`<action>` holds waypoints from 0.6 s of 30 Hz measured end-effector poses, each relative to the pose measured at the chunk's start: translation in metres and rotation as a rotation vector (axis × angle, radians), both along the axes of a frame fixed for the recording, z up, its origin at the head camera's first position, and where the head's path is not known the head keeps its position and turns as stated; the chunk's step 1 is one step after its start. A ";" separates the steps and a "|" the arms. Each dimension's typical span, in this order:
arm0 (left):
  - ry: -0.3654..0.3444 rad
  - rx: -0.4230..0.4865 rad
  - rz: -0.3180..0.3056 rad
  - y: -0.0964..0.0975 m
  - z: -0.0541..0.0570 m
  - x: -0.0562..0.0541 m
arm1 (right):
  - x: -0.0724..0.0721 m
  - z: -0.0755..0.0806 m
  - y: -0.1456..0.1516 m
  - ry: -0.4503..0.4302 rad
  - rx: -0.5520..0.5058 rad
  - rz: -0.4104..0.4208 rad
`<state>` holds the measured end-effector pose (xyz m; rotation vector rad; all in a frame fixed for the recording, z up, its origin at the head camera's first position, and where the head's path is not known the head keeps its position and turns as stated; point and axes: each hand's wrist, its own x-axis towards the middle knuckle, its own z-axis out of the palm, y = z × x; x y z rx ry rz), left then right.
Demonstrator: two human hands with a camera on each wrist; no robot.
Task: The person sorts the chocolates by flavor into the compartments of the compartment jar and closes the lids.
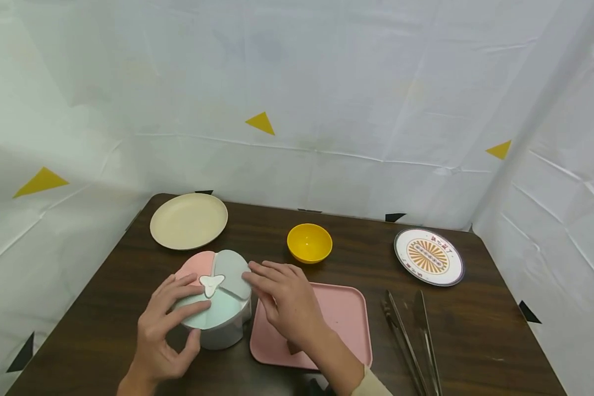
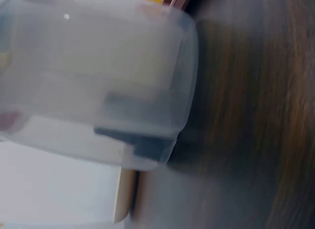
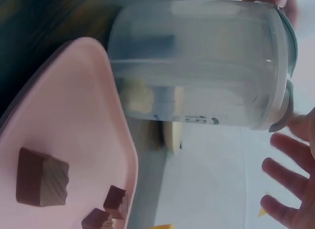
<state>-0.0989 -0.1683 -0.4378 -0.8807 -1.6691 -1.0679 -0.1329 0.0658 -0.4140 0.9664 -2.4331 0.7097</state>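
- Left hand [image 1: 155, 330], nearest the camera: fingers spread across the left part of the container lid, thumb apart from them beside the wall. The grip is not clamped.
- Cream plate [image 1: 188, 220]: flat on the dark wooden table [image 1: 475, 330], behind the container, at the far left corner.
- Container [image 1: 223, 336]: upright on the table, between the two hands, just left of the tray. The wall is translucent, with dark printed marks near the rim.
- Lid [image 1: 223, 312]: seated on the container. Its segments are pink, grey-blue and mint; a white three-armed centrepiece [image 1: 211, 284] sits in the middle.
- Right hand [image 1: 287, 300]: fingers extended, fingertips touching the right edge of the lid at the grey-blue segment. Fingers are not closed around it. The forearm, in a beige sleeve [image 1: 372, 385], passes over the tray.
- Yellow bowl [image 1: 309, 243]: upright, behind the tray.
- Pink tray [image 1: 344, 316]: right of the container. The right wrist view shows three brown blocks [image 3: 42, 177] on it.
- Metal tongs [image 1: 406, 341]: right of the tray, arms apart at the far end; near end out of view.
- Patterned plate [image 1: 428, 257]: white, dark-rimmed, beyond the tongs.
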 end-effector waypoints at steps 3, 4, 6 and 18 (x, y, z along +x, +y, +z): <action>0.020 -0.032 0.000 -0.001 0.003 0.001 | 0.001 0.001 0.000 -0.008 -0.051 -0.002; 0.022 -0.042 0.008 -0.001 0.003 0.001 | 0.001 0.001 0.000 -0.003 -0.072 0.017; 0.030 -0.056 0.027 0.000 0.004 0.001 | 0.002 0.001 0.000 0.031 -0.100 0.077; -0.022 -0.150 0.133 0.005 -0.006 -0.005 | 0.003 0.002 0.004 0.022 0.054 0.215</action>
